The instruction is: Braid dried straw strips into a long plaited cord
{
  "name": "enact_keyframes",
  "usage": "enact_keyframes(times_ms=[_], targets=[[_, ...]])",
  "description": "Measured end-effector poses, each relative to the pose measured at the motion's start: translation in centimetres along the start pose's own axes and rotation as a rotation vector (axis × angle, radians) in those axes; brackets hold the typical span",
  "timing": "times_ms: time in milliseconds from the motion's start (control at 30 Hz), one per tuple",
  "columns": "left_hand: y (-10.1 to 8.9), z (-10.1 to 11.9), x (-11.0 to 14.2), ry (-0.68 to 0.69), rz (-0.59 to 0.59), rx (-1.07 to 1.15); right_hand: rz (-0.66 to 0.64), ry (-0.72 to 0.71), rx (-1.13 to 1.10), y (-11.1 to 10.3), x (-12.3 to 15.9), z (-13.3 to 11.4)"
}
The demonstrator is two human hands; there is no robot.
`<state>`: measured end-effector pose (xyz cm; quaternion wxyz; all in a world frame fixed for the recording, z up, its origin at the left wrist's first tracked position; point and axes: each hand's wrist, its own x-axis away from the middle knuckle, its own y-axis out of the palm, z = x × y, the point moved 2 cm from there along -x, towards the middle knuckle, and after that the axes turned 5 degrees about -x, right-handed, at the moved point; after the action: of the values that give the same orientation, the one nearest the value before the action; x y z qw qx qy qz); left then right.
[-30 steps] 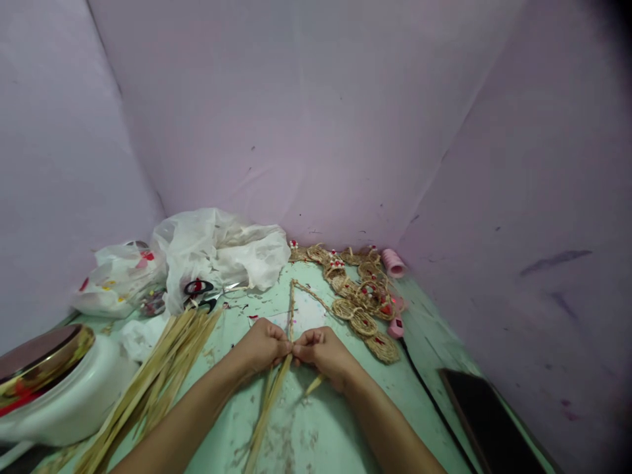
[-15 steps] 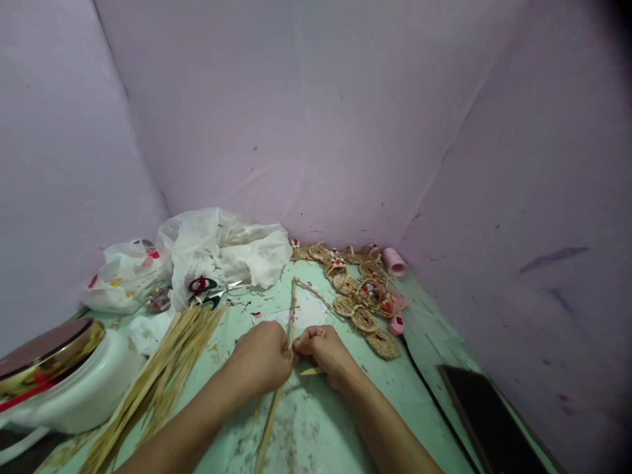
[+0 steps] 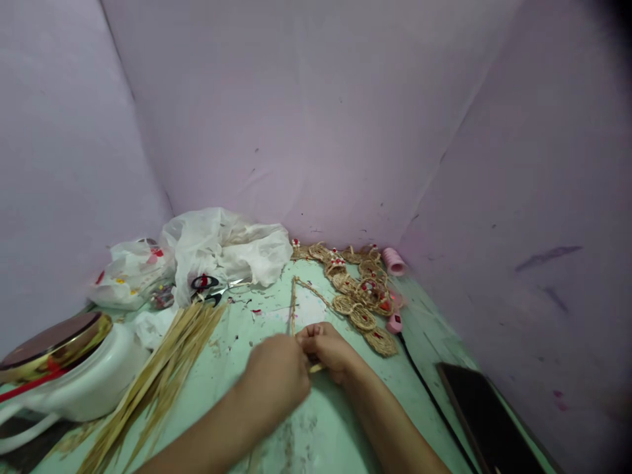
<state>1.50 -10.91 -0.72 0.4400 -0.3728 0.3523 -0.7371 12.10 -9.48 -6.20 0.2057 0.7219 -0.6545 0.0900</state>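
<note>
From the head camera, your right hand pinched the near end of a braided cord over the green surface; your left hand, blurred and curled beside it, hid whatever it gripped. Ahead, the cord bent sharply toward coiled pieces. Loose straw strips lay to your left, near black-handled scissors.

Dimly and softly lit, paler on the white plastic bag, faintly shadowed on the surface beneath the right hand. Blurred at the left hand. Stretched toward the edges, blackened in the upper right corner.
</note>
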Motion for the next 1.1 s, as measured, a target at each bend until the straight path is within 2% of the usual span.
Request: enact_keyframes(times_ms=[67, 100, 167, 233, 333, 567, 733, 833, 933, 1100], targets=[[-1.6, -0.8, -1.0, -0.033, 0.163, 0.051, -0.038, -0.032, 0.019, -0.4, -0.2, 0.1], [-1.8, -1.3, -1.6, -0.07, 0.122, 0.176, -0.056, -0.041, 0.027, -0.5, -0.2, 0.2], [-1.1, -2.2, -2.6, -0.16, -0.136, 0.456, -0.076, -0.052, 0.028, -0.8, -0.4, 0.3], [0.1, -2.7, -3.3, -0.188, -0.285, 0.684, -0.087, -0.058, 0.023, -1.0, -0.4, 0.4], [1.3, -3.0, -3.6, -0.211, -0.307, 0.841, -0.083, -0.069, 0.05, -1.0, -0.4, 0.3], [0.5, -2.2, -3.2, -0.192, -0.217, 0.896, -0.05, -0.18, 0.095, -0.7, 0.3, -1.2], [1.1, -2.5, -3.4, -0.19, -0.272, 0.928, -0.071, -0.185, 0.11, -0.4, 0.5, -1.4], [1.9, -2.8, -3.5, -0.196, -0.227, 0.818, 0.016, -0.166, 0.298, -0.7, 0.1, -0.6], [2.3, -2.9, -3.5, -0.16, -0.203, 0.698, 0.127, -0.213, 0.52, -1.0, -0.3, 0.2], [2.6, -3.3, -4.0, -0.115, -0.129, 0.669, 0.242, -0.284, 0.838, -0.8, 0.9, -0.5]])
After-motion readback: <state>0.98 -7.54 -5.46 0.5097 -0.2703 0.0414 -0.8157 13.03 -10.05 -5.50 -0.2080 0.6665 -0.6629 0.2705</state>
